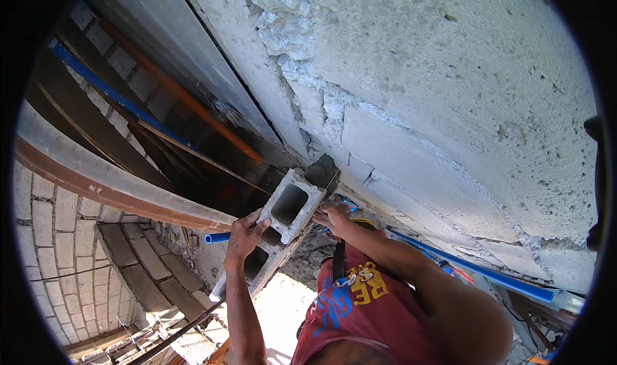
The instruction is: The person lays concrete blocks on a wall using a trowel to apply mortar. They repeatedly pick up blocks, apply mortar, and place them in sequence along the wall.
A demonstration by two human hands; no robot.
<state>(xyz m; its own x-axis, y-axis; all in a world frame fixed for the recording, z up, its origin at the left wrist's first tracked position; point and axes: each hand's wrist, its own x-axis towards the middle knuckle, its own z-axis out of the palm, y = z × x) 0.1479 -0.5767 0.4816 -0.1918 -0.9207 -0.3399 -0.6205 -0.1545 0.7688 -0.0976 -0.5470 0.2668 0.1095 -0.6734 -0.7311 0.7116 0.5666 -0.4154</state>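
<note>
A grey hollow concrete block (306, 186) lies at the top of a narrow wall, a wide square hole facing up. My left hand (243, 237) grips its near left corner, thumb on top and fingers bent over the side. Below it, another hollow block (275, 257) with a dark cavity continues the row toward me. My right hand (331, 216) is at the block's right side, fingers bent against a thin straight line or edge along the row; what they pinch is hidden. Dark wet-looking mortar (321, 171) sits at the block's far end.
A rough concrete wall (450, 108) rises close on the right. Blue pipes lie along its foot (488, 272) and end near my left hand (217, 237). A curved-looking metal beam (116, 175) crosses at left, above block walls (64, 236). An orange bar (186, 101) slants behind.
</note>
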